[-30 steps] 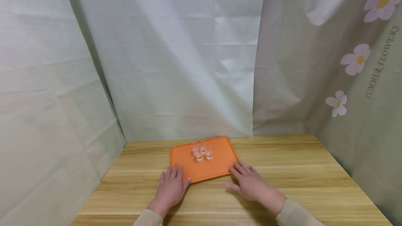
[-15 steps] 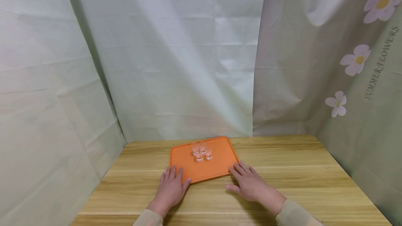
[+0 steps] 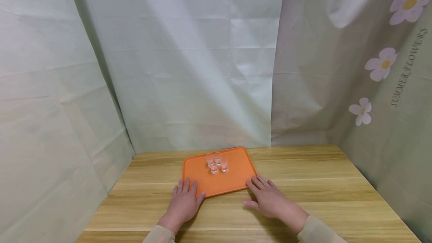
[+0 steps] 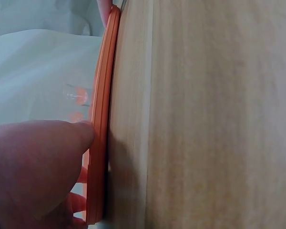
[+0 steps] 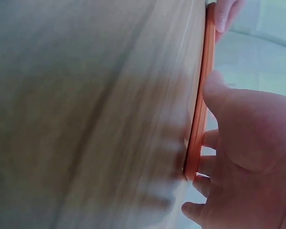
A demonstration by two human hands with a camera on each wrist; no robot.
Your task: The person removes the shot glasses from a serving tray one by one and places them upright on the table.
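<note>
An orange tray [image 3: 233,177] lies flat and slightly turned on the wooden table, with several small clear shot glasses [image 3: 224,165] grouped upright toward its back. My left hand [image 3: 183,203] rests on the tray's near left corner, fingers spread and straight, thumb at the front rim. At the near right corner my right hand [image 3: 268,200] touches the tray with its fingertips, its thumb held apart in the head view. In the left wrist view the tray's edge [image 4: 101,133] runs beside the thumb. From the right wrist, the fingers [image 5: 207,164] appear extended along the rim.
The wooden table [image 3: 314,183] extends on both sides of the tray. Pale fabric curtains [image 3: 202,66] hang behind the table's far edge and along both sides. Printed flowers [image 3: 381,64] and lettering mark the right curtain.
</note>
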